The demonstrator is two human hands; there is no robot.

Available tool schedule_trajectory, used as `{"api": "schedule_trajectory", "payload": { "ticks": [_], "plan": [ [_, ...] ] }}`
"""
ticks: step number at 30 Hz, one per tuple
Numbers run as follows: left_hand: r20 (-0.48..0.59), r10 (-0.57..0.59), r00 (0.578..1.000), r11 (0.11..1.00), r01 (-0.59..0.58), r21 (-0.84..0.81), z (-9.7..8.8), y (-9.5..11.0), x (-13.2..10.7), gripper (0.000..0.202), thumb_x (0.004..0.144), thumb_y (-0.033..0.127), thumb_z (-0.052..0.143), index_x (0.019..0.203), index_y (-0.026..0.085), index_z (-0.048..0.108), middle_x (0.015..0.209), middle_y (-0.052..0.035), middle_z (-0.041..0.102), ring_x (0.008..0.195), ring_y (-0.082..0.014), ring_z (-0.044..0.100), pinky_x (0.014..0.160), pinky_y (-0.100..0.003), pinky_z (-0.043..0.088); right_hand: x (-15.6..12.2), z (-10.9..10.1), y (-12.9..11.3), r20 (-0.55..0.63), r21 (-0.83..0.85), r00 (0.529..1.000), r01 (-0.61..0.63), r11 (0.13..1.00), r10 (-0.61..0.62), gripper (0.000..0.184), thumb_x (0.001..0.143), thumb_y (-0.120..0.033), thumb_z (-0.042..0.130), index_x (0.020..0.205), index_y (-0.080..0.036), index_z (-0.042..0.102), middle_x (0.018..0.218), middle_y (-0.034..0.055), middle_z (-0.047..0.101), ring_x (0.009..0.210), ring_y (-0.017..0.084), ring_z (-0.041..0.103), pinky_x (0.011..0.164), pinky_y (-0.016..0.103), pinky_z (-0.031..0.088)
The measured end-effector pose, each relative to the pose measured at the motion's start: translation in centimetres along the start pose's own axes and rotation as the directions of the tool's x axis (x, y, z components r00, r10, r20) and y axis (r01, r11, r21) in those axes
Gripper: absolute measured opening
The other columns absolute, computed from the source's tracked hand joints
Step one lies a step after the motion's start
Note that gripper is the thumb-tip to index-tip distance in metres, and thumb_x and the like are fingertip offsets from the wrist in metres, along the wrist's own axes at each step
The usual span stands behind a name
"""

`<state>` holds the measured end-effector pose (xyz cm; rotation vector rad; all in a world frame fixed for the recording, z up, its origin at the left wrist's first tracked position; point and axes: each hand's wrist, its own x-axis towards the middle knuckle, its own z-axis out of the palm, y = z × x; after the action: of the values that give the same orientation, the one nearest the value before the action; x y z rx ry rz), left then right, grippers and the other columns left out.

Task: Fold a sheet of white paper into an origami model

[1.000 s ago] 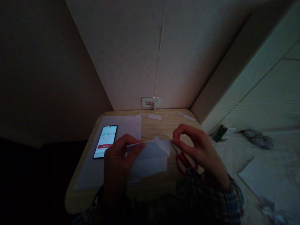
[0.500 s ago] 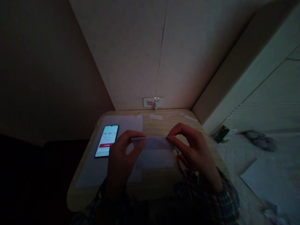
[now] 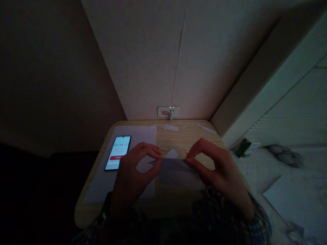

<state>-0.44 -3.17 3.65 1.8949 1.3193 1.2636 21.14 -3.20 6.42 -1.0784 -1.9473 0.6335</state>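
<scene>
A piece of white paper (image 3: 176, 173) hangs between my hands above the small wooden table (image 3: 166, 206). Its upper edge is pinched on the left by the thumb and fingers of my left hand (image 3: 136, 170). At the other end of that edge, my right hand (image 3: 214, 166) pinches it between thumb and forefinger. The sheet tilts down towards me, and its lower part is dim. Just behind it a smaller white paper piece (image 3: 171, 154) shows on the tabletop.
A phone (image 3: 118, 153) with a running timer lies on a stack of white sheets (image 3: 97, 187) at the left. Paper scraps (image 3: 171, 128) lie along the back edge, below a wall socket (image 3: 168, 112). At right, a green packet (image 3: 242, 148) rests on a pale surface.
Both hands have come slightly lower and nearer with the paper, my right hand also moving right. The paper now tilts more, and the red-handled scissors are no longer visible by my right hand.
</scene>
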Motion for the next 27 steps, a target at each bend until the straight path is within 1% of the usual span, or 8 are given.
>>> {"api": "schedule_trajectory", "payload": {
  "ticks": [6, 8, 9, 12, 14, 17, 23, 27],
  "plan": [
    [-0.148, -0.224, 0.963, 0.974, 0.225, -0.008, -2.3, -2.6, -0.1, 0.004, 0.077, 0.023, 0.070, 0.073, 0.023, 0.070, 0.085, -0.0028, 0.075, 0.089, -0.0230, 0.070, 0.087, -0.035, 0.051, -0.8, -0.7, 1.1, -0.174, 0.200, 0.965, -0.160, 0.967, 0.196, 0.014, 0.087, -0.022, 0.070, 0.074, -0.023, 0.064, 0.072, -0.0043, 0.063, 0.072, 0.012, 0.059, 0.067, 0.024, 0.043],
    [-0.015, -0.336, 0.942, 0.907, 0.319, -0.276, -1.9, -2.6, -0.2, 0.008, 0.079, 0.030, 0.072, 0.084, 0.025, 0.074, 0.093, -0.0030, 0.078, 0.094, -0.0230, 0.072, 0.084, -0.033, 0.055, -0.6, -0.4, 1.3, -0.213, 0.285, 0.935, -0.218, 0.933, 0.283, 0.015, 0.085, -0.022, 0.071, 0.071, -0.023, 0.064, 0.068, -0.0047, 0.061, 0.068, 0.012, 0.057, 0.063, 0.024, 0.042],
    [0.128, -0.366, 0.922, 0.805, 0.383, -0.453, -1.4, -2.3, -0.3, 0.020, 0.075, 0.033, 0.076, 0.093, 0.025, 0.075, 0.096, -0.0036, 0.079, 0.095, -0.0241, 0.073, 0.084, -0.033, 0.057, -0.5, -0.1, 1.4, -0.223, 0.336, 0.922, -0.234, 0.912, 0.318, 0.015, 0.083, -0.023, 0.071, 0.070, -0.023, 0.063, 0.066, -0.0047, 0.061, 0.065, 0.012, 0.056, 0.060, 0.024, 0.041],
    [0.244, -0.382, 0.891, 0.749, 0.453, -0.483, 0.4, -0.8, -0.4, 0.035, 0.066, 0.026, 0.084, 0.100, 0.023, 0.077, 0.092, -0.0051, 0.081, 0.086, -0.0258, 0.076, 0.076, -0.032, 0.060, 0.1, 0.8, 1.6, -0.228, 0.445, 0.894, -0.256, 0.858, 0.385, 0.015, 0.080, -0.023, 0.072, 0.068, -0.022, 0.063, 0.063, -0.0047, 0.059, 0.060, 0.011, 0.054, 0.055, 0.023, 0.041],
    [0.208, -0.469, 0.859, 0.712, 0.506, -0.486, 1.4, 0.2, -0.4, 0.016, 0.068, 0.024, 0.082, 0.083, 0.021, 0.079, 0.078, -0.0035, 0.080, 0.081, -0.0250, 0.076, 0.071, -0.030, 0.059, 0.3, 1.2, 1.6, -0.229, 0.463, 0.889, -0.258, 0.848, 0.396, 0.013, 0.081, -0.024, 0.071, 0.070, -0.023, 0.064, 0.065, -0.0045, 0.060, 0.061, 0.011, 0.054, 0.054, 0.022, 0.042],
    [0.129, -0.531, 0.838, 0.691, 0.516, -0.506, 1.9, 0.9, -0.4, 0.011, 0.073, 0.028, 0.079, 0.081, 0.020, 0.078, 0.075, -0.0019, 0.080, 0.076, -0.0220, 0.074, 0.064, -0.026, 0.056, 0.0, 1.4, 1.9, -0.167, 0.477, 0.902, -0.280, 0.833, 0.399, 0.004, 0.084, -0.024, 0.070, 0.087, -0.025, 0.068, 0.072, -0.0042, 0.064, 0.067, 0.012, 0.059, 0.058, 0.022, 0.047],
    [-0.003, -0.604, 0.797, 0.661, 0.499, -0.560, 1.7, 0.2, -0.1, 0.021, 0.075, 0.032, 0.078, 0.091, 0.018, 0.077, 0.077, -0.0012, 0.080, 0.067, -0.0180, 0.072, 0.056, -0.022, 0.052, -1.9, 1.2, 3.1, 0.044, 0.582, 0.961, -0.247, 0.775, 0.273, 0.043, 0.089, -0.025, 0.070, 0.128, -0.033, 0.055, 0.089, -0.0030, 0.073, 0.080, 0.014, 0.069, 0.076, 0.026, 0.056],
    [-0.056, -0.630, 0.775, 0.646, 0.482, -0.592, 1.8, 0.2, 0.1, 0.026, 0.074, 0.035, 0.078, 0.092, 0.018, 0.075, 0.078, -0.0007, 0.080, 0.067, -0.0168, 0.071, 0.056, -0.021, 0.051, -3.1, 1.1, 3.6, -0.032, 0.391, 0.992, -0.098, 0.915, 0.120, 0.051, 0.099, -0.019, 0.055, 0.143, -0.041, 0.044, 0.096, -0.0012, 0.074, 0.087, 0.016, 0.070, 0.085, 0.034, 0.057]
  ]
}}
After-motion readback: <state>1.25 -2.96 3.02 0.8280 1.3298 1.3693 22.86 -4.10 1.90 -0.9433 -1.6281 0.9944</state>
